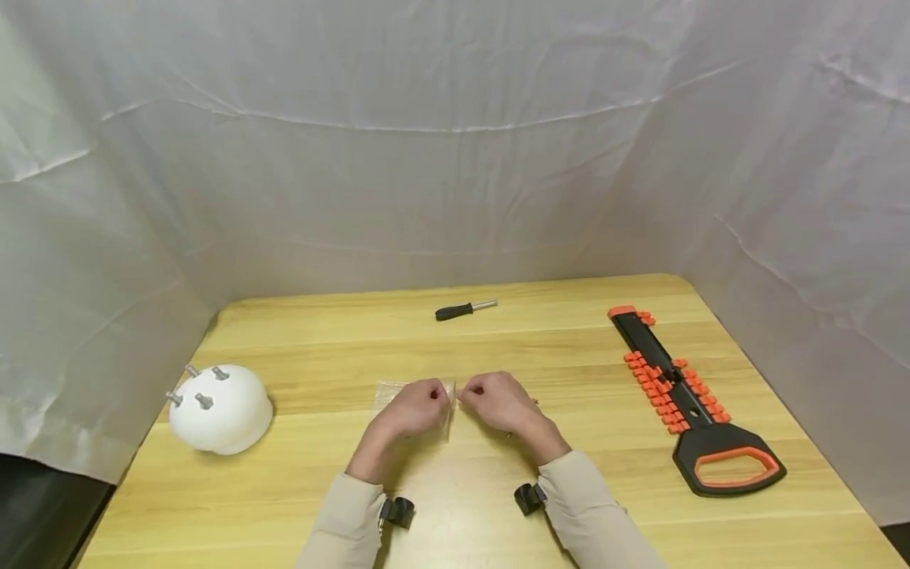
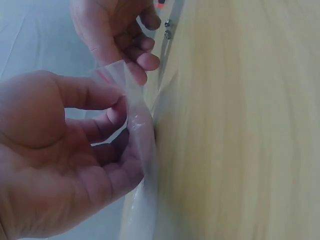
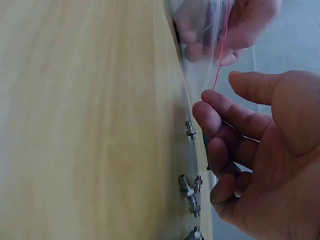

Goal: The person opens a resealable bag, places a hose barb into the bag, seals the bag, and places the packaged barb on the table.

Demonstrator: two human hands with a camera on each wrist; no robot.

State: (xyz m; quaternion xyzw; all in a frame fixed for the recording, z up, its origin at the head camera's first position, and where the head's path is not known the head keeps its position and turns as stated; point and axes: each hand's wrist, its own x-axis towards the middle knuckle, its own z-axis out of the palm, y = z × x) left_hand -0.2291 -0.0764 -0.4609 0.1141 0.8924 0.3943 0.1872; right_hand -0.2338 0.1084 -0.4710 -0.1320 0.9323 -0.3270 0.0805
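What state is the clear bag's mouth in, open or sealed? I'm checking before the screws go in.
Cannot tell: the left hand and right hand pinch the clear bag at its red-lined edge, hiding it.

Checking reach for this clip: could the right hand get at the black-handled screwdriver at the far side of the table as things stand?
Probably yes, but not freely: the right hand pinches the clear plastic bag together with the left hand. Bare table lies between it and the screwdriver.

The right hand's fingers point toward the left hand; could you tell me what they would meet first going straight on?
Probably the clear plastic bag that the right hand already touches, then the left hand.
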